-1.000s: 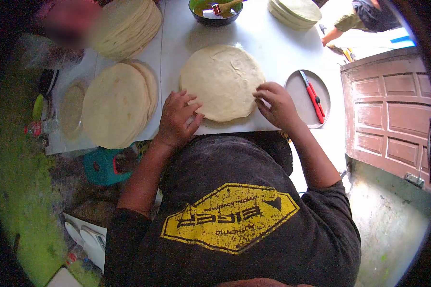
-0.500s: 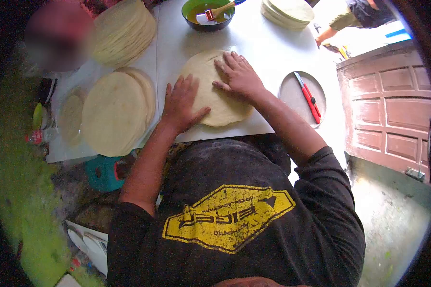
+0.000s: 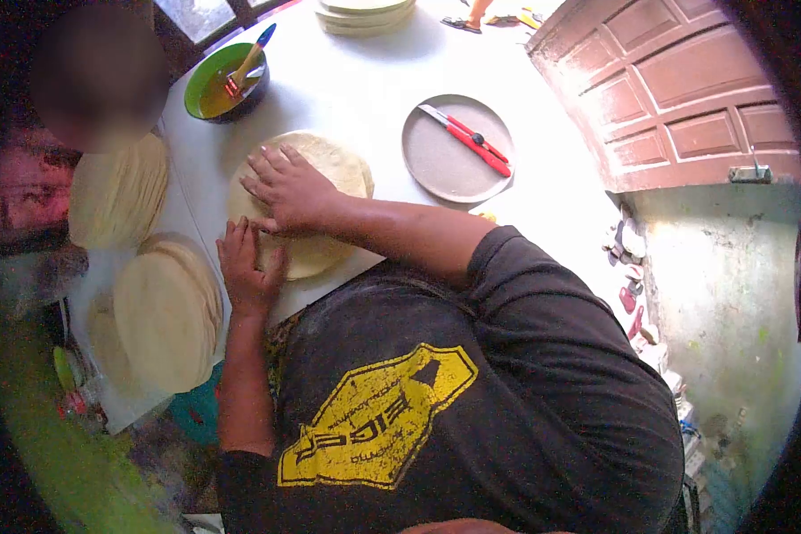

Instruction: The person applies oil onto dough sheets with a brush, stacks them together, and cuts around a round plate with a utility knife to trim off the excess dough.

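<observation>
A pale round of flat dough (image 3: pixel 351 173) lies on the white table in front of me, seemingly on a stack of similar rounds. My right hand (image 3: pixel 289 191) rests flat across its middle, fingers stretched out and holding nothing. At the lower left edge of the round, my left hand (image 3: pixel 249 265) touches the dough with its thumb held away from the fingers. The two hands almost meet. Beyond the dough stands a green and black bowl (image 3: pixel 198 87) of yellowish liquid, with a brush (image 3: pixel 249 64) leaning in it.
To the right, a round grey tray (image 3: pixel 432 165) holds a red-handled cutter (image 3: pixel 467 142). Stacks of dough rounds stand on the left (image 3: pixel 165 316), behind them (image 3: pixel 120 191) and at the far edge (image 3: pixel 365 20). A person is at the upper left. A panelled door (image 3: pixel 685 80) is at right.
The view has swung to the right, so the table appears turned. My right hand has moved left across the dough, toward my left hand; both still touch it.
</observation>
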The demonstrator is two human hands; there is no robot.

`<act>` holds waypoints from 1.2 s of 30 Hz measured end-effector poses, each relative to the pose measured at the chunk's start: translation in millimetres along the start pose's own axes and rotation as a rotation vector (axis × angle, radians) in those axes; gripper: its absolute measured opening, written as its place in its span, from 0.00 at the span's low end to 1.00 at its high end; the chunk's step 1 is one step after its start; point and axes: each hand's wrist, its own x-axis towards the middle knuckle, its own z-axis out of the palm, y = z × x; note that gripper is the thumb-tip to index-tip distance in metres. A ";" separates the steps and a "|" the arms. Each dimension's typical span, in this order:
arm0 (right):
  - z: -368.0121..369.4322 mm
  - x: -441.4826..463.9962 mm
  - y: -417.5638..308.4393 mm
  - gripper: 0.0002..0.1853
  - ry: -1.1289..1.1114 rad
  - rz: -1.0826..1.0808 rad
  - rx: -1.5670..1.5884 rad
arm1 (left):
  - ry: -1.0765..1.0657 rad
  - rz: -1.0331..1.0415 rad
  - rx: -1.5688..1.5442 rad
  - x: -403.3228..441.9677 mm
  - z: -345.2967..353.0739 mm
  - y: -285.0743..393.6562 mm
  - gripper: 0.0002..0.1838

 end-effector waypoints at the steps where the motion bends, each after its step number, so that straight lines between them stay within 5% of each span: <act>1: 2.1 -2.0 0.6 0.38 0.035 -0.014 0.040 | 0.016 0.000 -0.003 -0.3 0.1 0.6 0.38; 10: -24.5 -44.3 14.9 0.37 -0.016 0.213 0.058 | -0.072 0.023 -0.001 -8.0 -19.7 17.4 0.39; 36: -34.3 -66.3 24.7 0.36 -0.058 0.137 -0.026 | -0.074 -0.104 0.031 -28.0 -17.2 21.5 0.47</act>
